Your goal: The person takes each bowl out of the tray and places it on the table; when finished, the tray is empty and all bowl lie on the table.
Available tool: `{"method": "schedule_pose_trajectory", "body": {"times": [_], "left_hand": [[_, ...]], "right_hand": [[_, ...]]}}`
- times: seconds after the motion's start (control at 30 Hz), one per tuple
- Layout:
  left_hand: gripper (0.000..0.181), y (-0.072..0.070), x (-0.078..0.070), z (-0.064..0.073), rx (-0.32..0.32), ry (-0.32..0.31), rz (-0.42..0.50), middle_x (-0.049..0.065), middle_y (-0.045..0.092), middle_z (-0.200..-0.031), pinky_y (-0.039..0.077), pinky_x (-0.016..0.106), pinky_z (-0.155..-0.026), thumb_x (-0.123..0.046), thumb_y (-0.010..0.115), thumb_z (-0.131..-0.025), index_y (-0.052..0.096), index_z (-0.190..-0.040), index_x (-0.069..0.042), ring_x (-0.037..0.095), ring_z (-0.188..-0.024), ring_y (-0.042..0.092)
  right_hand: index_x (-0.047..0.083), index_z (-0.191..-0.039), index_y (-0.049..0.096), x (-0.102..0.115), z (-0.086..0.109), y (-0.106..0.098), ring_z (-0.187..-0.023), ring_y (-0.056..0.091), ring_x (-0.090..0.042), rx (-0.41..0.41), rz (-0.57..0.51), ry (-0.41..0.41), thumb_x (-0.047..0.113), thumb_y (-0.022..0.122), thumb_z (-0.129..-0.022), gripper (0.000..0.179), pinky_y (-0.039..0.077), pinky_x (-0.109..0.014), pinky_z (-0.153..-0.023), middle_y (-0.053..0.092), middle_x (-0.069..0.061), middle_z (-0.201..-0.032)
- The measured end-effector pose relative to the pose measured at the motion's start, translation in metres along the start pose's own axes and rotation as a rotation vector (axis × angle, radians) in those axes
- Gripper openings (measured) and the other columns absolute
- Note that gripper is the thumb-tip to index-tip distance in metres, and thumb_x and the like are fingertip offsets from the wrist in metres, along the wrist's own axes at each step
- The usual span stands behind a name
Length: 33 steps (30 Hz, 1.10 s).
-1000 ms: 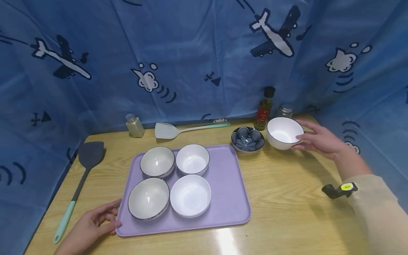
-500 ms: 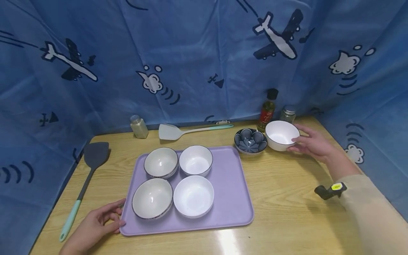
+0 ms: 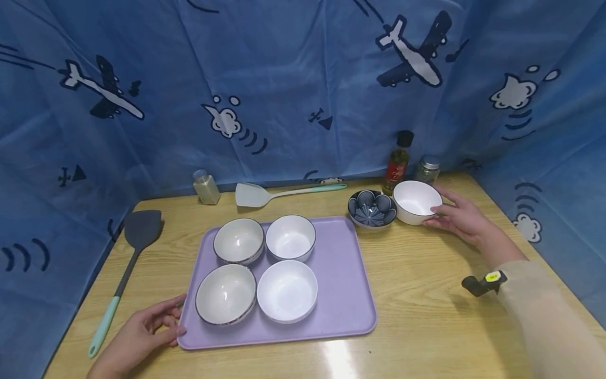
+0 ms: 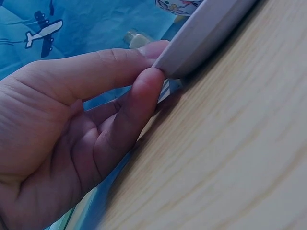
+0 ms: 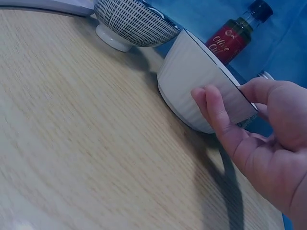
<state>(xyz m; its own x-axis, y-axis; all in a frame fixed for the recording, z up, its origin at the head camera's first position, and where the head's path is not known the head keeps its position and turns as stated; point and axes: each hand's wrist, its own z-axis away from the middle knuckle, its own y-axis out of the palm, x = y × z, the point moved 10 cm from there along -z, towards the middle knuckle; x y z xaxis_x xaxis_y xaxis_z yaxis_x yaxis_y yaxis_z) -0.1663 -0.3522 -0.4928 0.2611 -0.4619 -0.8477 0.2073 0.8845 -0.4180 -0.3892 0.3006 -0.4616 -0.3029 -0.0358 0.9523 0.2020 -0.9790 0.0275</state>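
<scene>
My right hand (image 3: 456,217) grips a white bowl with a thin dark rim (image 3: 416,201) at the back right, thumb at the inside and fingers along the outer wall. In the right wrist view that ribbed white bowl (image 5: 192,81) is close over the wood, beside a dark-patterned bowl (image 5: 136,23). At the front left, my left hand (image 3: 144,334) pinches the near left corner of the lilac tray (image 3: 338,284) between thumb and finger. On the tray stand two greyish bowls (image 3: 226,295) on the left and two white bowls (image 3: 288,292) to their right.
An olive oil bottle (image 3: 396,167) and a lidded glass jar (image 3: 427,170) stand behind the right-hand bowl. A white spatula (image 3: 253,196) and a small seasoning jar (image 3: 205,188) lie along the back edge. At left lies a dark turner (image 3: 141,231). Blue curtain (image 3: 284,89) encloses the table.
The white bowl in my right hand has moved slightly left, up against the dark-patterned bowl. My left hand keeps its hold on the tray corner. The head view has shifted a little.
</scene>
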Motion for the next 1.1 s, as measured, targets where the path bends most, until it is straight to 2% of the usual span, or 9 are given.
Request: {"method": "schedule_pose_trajectory", "body": {"times": [0.27, 0.4, 0.5, 0.6, 0.73, 0.83, 0.9, 0.97, 1.1], "left_hand": [[0.077, 0.001, 0.002, 0.0, 0.0, -0.017, 0.015, 0.014, 0.064, -0.112, 0.056, 0.026, -0.071, -0.023, 0.078, -0.087, 0.041, -0.15, -0.001, 0.011, -0.085, 0.064], [0.078, 0.001, 0.004, 0.0, 0.003, -0.029, 0.019, 0.013, 0.064, -0.111, 0.056, 0.026, -0.071, -0.024, 0.078, -0.087, 0.04, -0.151, -0.001, 0.011, -0.085, 0.064], [0.078, 0.001, 0.006, 0.0, 0.003, -0.033, 0.026, 0.013, 0.064, -0.111, 0.057, 0.027, -0.071, -0.023, 0.078, -0.087, 0.04, -0.151, -0.001, 0.011, -0.085, 0.064], [0.078, 0.0, 0.006, 0.001, -0.004, -0.034, 0.036, 0.013, 0.064, -0.11, 0.057, 0.027, -0.071, -0.023, 0.078, -0.086, 0.04, -0.151, -0.002, 0.011, -0.084, 0.064], [0.077, -0.001, 0.006, 0.003, -0.011, -0.022, 0.035, 0.012, 0.064, -0.109, 0.057, 0.028, -0.07, -0.022, 0.079, -0.086, 0.041, -0.15, -0.001, 0.01, -0.084, 0.064], [0.075, -0.002, 0.004, 0.003, -0.015, -0.007, 0.038, 0.013, 0.064, -0.109, 0.058, 0.028, -0.07, -0.019, 0.079, -0.086, 0.042, -0.149, -0.001, 0.01, -0.084, 0.064], [0.075, -0.002, 0.002, 0.003, -0.018, -0.001, 0.042, 0.012, 0.064, -0.109, 0.058, 0.029, -0.07, -0.018, 0.078, -0.086, 0.042, -0.149, 0.0, 0.009, -0.084, 0.064], [0.075, -0.002, 0.0, 0.003, -0.022, 0.001, 0.049, 0.012, 0.064, -0.109, 0.059, 0.029, -0.07, -0.017, 0.079, -0.086, 0.042, -0.149, 0.0, 0.009, -0.084, 0.064], [0.075, -0.003, -0.003, 0.003, -0.037, 0.003, 0.041, 0.011, 0.064, -0.107, 0.058, 0.029, -0.07, -0.017, 0.08, -0.085, 0.043, -0.148, 0.001, 0.009, -0.084, 0.063]], "right_hand": [[0.024, -0.161, -0.005, -0.002, 0.001, 0.001, -0.092, 0.071, -0.011, 0.032, 0.017, 0.0, 0.015, 0.054, -0.104, 0.083, 0.057, -0.029, -0.091, -0.014, -0.025, -0.164], [0.023, -0.162, -0.004, -0.002, 0.004, 0.001, -0.09, 0.071, -0.008, 0.023, 0.037, 0.002, 0.023, 0.057, -0.103, 0.084, 0.057, -0.025, -0.087, -0.008, -0.026, -0.163], [0.019, -0.162, -0.004, 0.001, 0.007, 0.0, -0.086, 0.072, -0.01, 0.015, -0.02, -0.019, 0.022, 0.058, -0.102, 0.086, 0.059, -0.024, -0.082, -0.001, -0.031, -0.16], [0.016, -0.161, -0.006, 0.006, 0.009, 0.0, -0.083, 0.073, -0.011, 0.01, -0.061, -0.047, 0.017, 0.058, -0.102, 0.087, 0.059, -0.023, -0.078, -0.003, -0.031, -0.161], [0.016, -0.161, -0.006, 0.012, 0.014, -0.003, -0.085, 0.071, -0.003, -0.026, 0.047, -0.084, 0.023, 0.058, -0.102, 0.087, 0.057, -0.018, -0.077, -0.012, -0.026, -0.164], [0.017, -0.162, 0.0, 0.016, 0.019, -0.003, -0.086, 0.068, 0.002, -0.071, 0.131, -0.104, 0.028, 0.06, -0.1, 0.087, 0.056, -0.016, -0.077, -0.012, -0.024, -0.165], [0.019, -0.162, 0.005, 0.021, 0.025, 0.0, -0.086, 0.068, 0.003, -0.098, 0.14, -0.118, 0.029, 0.064, -0.099, 0.087, 0.056, -0.016, -0.076, -0.01, -0.023, -0.165], [0.02, -0.162, 0.009, 0.027, 0.031, 0.005, -0.083, 0.069, 0.002, -0.12, 0.143, -0.145, 0.027, 0.066, -0.097, 0.086, 0.056, -0.015, -0.076, -0.009, -0.022, -0.166], [0.016, -0.162, 0.01, 0.047, 0.042, 0.024, -0.08, 0.071, 0.001, -0.132, 0.232, -0.231, 0.024, 0.063, -0.099, 0.083, 0.056, -0.014, -0.076, -0.005, -0.022, -0.166]]}}
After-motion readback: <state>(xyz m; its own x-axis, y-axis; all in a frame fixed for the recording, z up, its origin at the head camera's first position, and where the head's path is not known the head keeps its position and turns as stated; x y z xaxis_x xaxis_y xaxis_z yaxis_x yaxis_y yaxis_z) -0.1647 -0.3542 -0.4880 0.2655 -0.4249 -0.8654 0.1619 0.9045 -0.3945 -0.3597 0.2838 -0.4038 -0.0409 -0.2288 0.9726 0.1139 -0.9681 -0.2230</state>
